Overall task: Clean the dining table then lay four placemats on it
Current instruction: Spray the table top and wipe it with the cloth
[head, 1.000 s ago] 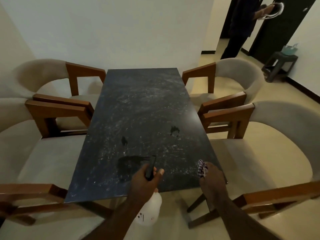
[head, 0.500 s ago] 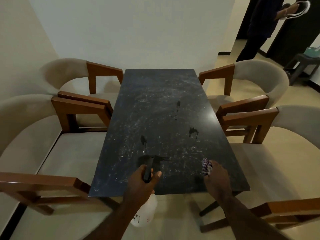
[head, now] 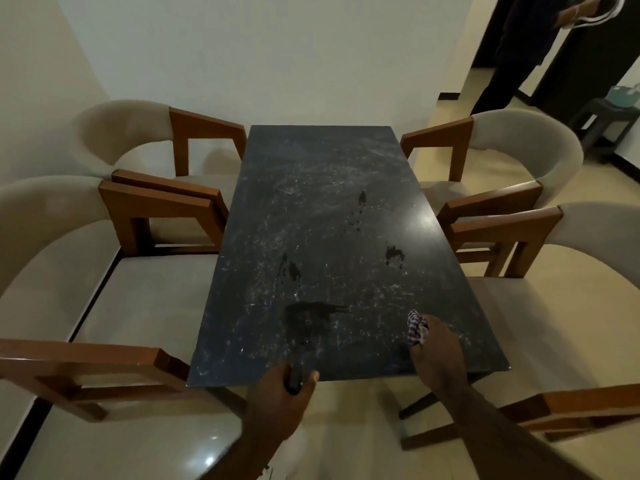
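Note:
The dark stone dining table [head: 322,202] is dusty, with several wet splashes down its middle and a larger wet patch near its front edge. My left hand [head: 277,396] is below the front edge, shut on a white spray bottle [head: 294,452] with a black trigger head. My right hand [head: 436,351] rests on the table's near right part, shut on a bunched checked cloth [head: 416,326]. No placemats are in view.
Two padded wooden armchairs stand on each side, the near left chair [head: 86,368] and near right chair [head: 571,407] close to my arms. A person [head: 530,43] stands in the doorway at the back right, beside a dark stool [head: 609,119].
My left hand has drawn the spray bottle back from over the table to below its front edge. A new splash has appeared further up the table. The right hand stays put.

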